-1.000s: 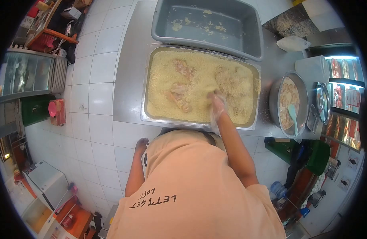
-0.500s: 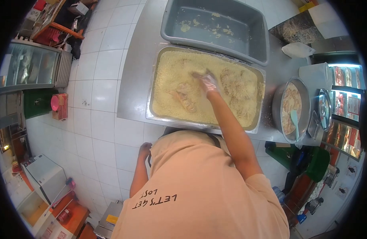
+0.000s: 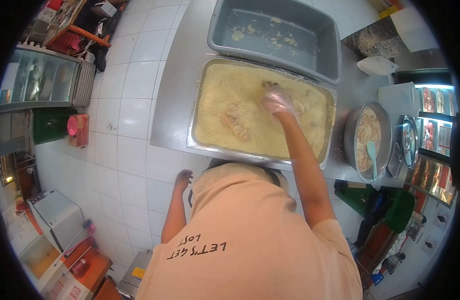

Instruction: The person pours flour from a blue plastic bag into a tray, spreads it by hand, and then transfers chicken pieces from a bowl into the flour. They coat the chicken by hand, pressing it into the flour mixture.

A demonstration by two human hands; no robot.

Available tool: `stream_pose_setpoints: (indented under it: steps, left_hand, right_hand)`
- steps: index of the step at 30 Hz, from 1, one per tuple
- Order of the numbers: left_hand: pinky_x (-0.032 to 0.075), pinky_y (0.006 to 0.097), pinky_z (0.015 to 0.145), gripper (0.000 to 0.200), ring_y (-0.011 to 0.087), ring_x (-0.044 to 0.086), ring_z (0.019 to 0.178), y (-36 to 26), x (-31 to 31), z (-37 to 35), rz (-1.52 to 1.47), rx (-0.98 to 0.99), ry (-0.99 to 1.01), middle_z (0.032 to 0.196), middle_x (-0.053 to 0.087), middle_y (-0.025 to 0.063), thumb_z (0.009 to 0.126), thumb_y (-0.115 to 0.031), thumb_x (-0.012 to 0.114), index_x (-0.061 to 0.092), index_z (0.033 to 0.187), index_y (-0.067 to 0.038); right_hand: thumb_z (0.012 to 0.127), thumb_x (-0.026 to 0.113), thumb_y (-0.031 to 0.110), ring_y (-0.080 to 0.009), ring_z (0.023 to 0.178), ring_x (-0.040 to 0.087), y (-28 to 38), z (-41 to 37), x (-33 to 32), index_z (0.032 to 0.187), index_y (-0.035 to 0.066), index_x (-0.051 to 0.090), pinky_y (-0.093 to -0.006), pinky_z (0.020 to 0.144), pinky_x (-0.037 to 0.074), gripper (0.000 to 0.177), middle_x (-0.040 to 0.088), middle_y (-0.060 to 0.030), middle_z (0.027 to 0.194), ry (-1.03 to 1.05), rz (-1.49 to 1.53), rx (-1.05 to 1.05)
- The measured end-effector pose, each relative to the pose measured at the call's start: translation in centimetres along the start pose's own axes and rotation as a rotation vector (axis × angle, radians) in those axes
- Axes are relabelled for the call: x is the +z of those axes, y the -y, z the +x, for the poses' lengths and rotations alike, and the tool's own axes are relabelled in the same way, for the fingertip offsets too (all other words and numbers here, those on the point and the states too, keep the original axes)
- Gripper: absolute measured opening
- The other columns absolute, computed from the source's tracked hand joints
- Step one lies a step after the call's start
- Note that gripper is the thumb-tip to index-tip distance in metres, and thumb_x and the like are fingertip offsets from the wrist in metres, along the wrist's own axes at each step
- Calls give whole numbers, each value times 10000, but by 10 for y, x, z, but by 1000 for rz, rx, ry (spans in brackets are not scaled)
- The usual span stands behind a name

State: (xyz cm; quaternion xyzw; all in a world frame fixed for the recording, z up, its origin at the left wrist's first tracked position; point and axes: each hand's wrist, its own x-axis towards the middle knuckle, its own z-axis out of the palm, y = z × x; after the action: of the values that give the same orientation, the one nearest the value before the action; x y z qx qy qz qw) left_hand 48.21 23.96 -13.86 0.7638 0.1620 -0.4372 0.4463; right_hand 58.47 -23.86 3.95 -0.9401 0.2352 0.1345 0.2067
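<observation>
A large metal tray [image 3: 194,144] full of pale breadcrumbs lies on the steel counter [image 3: 172,100]. My right hand [image 3: 277,100], in a clear plastic glove, is pressed into the crumbs at the tray's upper middle, its fingers curled down among crumb-covered pieces. What it grips is hidden by the crumbs. A coated piece of chicken [image 3: 237,122] lies to its left, apart from the hand. My left hand [image 3: 182,179] hangs bare beside my body, below the counter's near edge, fingers loose and holding nothing.
A grey plastic tub [image 3: 330,47] with crumb scraps stands behind the tray. At the right is a round metal bowl [image 3: 351,132] of battered pieces with a teal spatula [image 3: 372,152], a white container [image 3: 397,97] and a white bag [image 3: 377,65]. White tiled floor lies left.
My right hand swept from the tray's near right edge up across the crumbs to the upper middle. The left hand stayed at my side.
</observation>
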Motion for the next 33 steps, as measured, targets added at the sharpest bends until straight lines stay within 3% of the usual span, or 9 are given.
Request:
stream_pose_setpoints:
  steps: [2, 4, 7, 10, 13, 22, 29, 31, 33]
  left_hand:
    - [499, 295, 596, 242, 172, 617, 782, -4, -5, 0, 10, 9, -12, 915, 633, 97, 937, -197, 494, 606, 1000, 9]
    - [503, 295, 592, 244, 176, 623, 791, -9, -8, -1, 7, 40, -25, 928, 633, 103, 939, -190, 484, 605, 1004, 11]
    - [510, 293, 589, 261, 180, 627, 784, 6, -10, -1, 8, 28, -40, 908, 638, 109, 935, -206, 484, 606, 1003, 15]
    - [516, 295, 581, 274, 183, 631, 773, 26, -7, -2, 18, -5, -39, 890, 642, 111, 926, -222, 496, 607, 998, 18]
    - [521, 305, 574, 283, 192, 636, 776, 35, -2, -6, 73, -42, -22, 893, 645, 120, 916, -229, 521, 606, 1004, 26]
    - [496, 295, 584, 264, 177, 610, 724, 24, -2, -7, 36, 12, -40, 816, 636, 111, 914, -221, 526, 613, 993, 15]
    - [493, 285, 582, 213, 168, 614, 730, 7, -4, 7, -7, -18, -13, 833, 636, 91, 920, -168, 501, 609, 974, 9]
    - [493, 284, 582, 210, 167, 616, 739, 6, -6, 7, -12, -30, -19, 849, 636, 90, 922, -159, 495, 607, 977, 9]
    - [495, 284, 585, 217, 165, 619, 759, 1, -6, 5, 7, 3, -18, 883, 636, 90, 924, -164, 493, 605, 990, 10]
  right_hand:
    - [878, 513, 132, -269, 764, 628, -8, 23, 47, 937, 28, 639, -358, 723, 518, 174, 626, -176, 760, 40, -37, -9]
    - [811, 519, 86, -304, 801, 634, -27, 41, 104, 944, 16, 640, -398, 730, 506, 193, 640, -199, 858, 179, -354, -432]
    - [811, 530, 239, -380, 1047, 581, 31, -33, -3, 1089, -10, 637, -427, 886, 461, 388, 579, -241, 1200, 41, 305, -68]
    - [869, 543, 207, -344, 1180, 526, 43, -53, -7, 1307, 71, 512, -381, 951, 451, 460, 503, -238, 1314, 124, 263, 170]
    - [860, 575, 419, -346, 1288, 423, 27, -46, 13, 1396, 110, 423, -368, 1058, 364, 637, 410, -219, 1414, 351, -23, -180]
    - [882, 581, 426, -311, 1329, 374, -19, -64, -79, 1429, 98, 350, -374, 1077, 337, 678, 408, -183, 1417, 279, 341, 241]
    - [844, 490, 190, -357, 1082, 563, -16, -41, -19, 1365, 14, 398, -442, 945, 447, 557, 516, -232, 1266, -335, -119, -214]
    - [827, 495, 156, -356, 1091, 565, 45, -50, -23, 1321, -14, 430, -439, 925, 465, 526, 546, -250, 1204, 240, 70, 115]
    - [836, 484, 140, -353, 1085, 573, 31, -46, 36, 1313, -13, 436, -430, 913, 474, 503, 566, -250, 1156, 164, 13, 1]
